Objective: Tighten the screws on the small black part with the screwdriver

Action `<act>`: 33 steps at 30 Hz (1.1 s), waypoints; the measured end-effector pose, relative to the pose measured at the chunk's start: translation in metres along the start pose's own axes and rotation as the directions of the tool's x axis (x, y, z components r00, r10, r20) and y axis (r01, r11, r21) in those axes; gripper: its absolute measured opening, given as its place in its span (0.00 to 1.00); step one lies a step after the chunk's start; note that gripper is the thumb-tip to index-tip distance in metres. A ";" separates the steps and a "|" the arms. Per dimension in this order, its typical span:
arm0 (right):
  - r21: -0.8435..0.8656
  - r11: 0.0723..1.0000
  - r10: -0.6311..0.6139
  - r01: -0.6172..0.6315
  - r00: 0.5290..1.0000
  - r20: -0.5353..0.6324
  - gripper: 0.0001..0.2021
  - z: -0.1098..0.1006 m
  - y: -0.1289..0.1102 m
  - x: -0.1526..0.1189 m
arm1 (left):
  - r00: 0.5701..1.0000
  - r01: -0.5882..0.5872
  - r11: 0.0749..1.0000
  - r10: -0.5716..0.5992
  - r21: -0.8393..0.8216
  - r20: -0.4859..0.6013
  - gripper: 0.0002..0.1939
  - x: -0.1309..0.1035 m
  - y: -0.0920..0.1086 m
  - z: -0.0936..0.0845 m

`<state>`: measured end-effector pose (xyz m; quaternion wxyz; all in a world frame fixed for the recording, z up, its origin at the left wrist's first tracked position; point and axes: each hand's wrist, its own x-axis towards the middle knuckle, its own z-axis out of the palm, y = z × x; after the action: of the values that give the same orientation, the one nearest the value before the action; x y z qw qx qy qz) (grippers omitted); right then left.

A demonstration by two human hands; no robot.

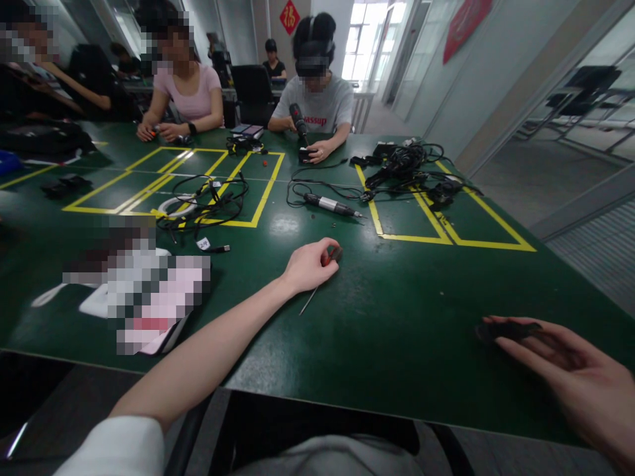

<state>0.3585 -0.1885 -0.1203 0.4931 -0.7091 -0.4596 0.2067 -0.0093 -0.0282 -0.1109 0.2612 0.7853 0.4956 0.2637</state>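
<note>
my left grip (312, 266) holds red-handled, thin metal-shafted screwdriver (308, 302) by handle, likely leaving shaft free; right grip (575, 370) pinches slim black plastic-looking piece (507, 330), perhaps for steadiness.

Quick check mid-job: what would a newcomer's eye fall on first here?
Probably the yellow tape outlines on the far part of the green table, with a tangle of black cables over part of the right-hand one. Next, the left hand near the middle of the view, holding a screwdriver, its thin shaft pointing toward the near edge. At the far right, the right hand holds a dark object.
</note>
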 end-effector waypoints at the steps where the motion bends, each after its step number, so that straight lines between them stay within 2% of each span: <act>1: 0.059 0.996 0.056 -0.059 0.997 0.043 0.24 0.011 -0.006 -0.010 | 1.000 -0.001 1.000 0.001 0.001 0.000 0.21 0.000 0.000 0.000; 2: 0.098 0.991 0.076 -0.086 0.992 0.103 0.25 0.023 -0.013 -0.018 | 1.000 -0.001 1.000 0.001 0.000 0.000 0.21 0.000 0.001 -0.001; 4: 0.157 0.985 0.032 -0.075 0.966 0.256 0.24 0.049 -0.029 -0.029 | 1.000 -0.001 1.000 0.001 -0.005 0.000 0.20 -0.001 0.001 -0.001; 8: 0.245 0.968 -0.090 -0.047 0.849 0.520 0.23 0.100 -0.063 -0.032 | 1.000 0.004 0.997 -0.006 -0.081 -0.025 0.19 0.001 -0.003 0.000; 12: 0.314 0.949 -0.248 0.044 0.718 0.651 0.19 0.145 -0.088 -0.023 | 0.993 0.063 0.928 -0.095 -0.366 -0.069 0.18 0.008 -0.011 0.003; 16: 0.385 0.919 -0.358 0.081 0.580 0.732 0.15 0.173 -0.099 -0.014 | 0.978 0.089 0.800 -0.183 -0.594 -0.100 0.19 0.013 -0.015 0.003; 19: 0.401 0.914 -0.380 0.070 0.497 0.780 0.16 0.180 -0.101 -0.009 | 0.968 0.085 0.735 -0.220 -0.672 -0.118 0.18 0.014 -0.015 0.002; 21: 0.389 0.917 -0.382 0.085 0.467 0.797 0.16 0.180 -0.102 -0.007 | 0.964 0.088 0.712 -0.238 -0.696 -0.121 0.18 0.013 -0.014 0.002; 28: 0.359 0.880 -0.470 0.312 0.459 0.754 0.13 0.172 -0.105 -0.006 | 0.959 0.092 0.710 -0.251 -0.699 -0.129 0.17 0.012 -0.014 0.002; 30: 0.338 0.871 -0.475 0.356 0.440 0.762 0.14 0.168 -0.105 -0.003 | 0.961 0.094 0.713 -0.248 -0.694 -0.124 0.17 0.011 -0.013 0.002; 33: 0.318 0.880 -0.450 0.354 0.404 0.796 0.14 0.164 -0.105 0.001 | 0.961 0.097 0.718 -0.247 -0.689 -0.122 0.17 0.011 -0.013 0.001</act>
<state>0.1897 -0.0941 -0.0969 0.2719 -0.3572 -0.7863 0.4244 -0.0131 -0.0138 -0.1185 0.4995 0.5551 0.4610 0.4795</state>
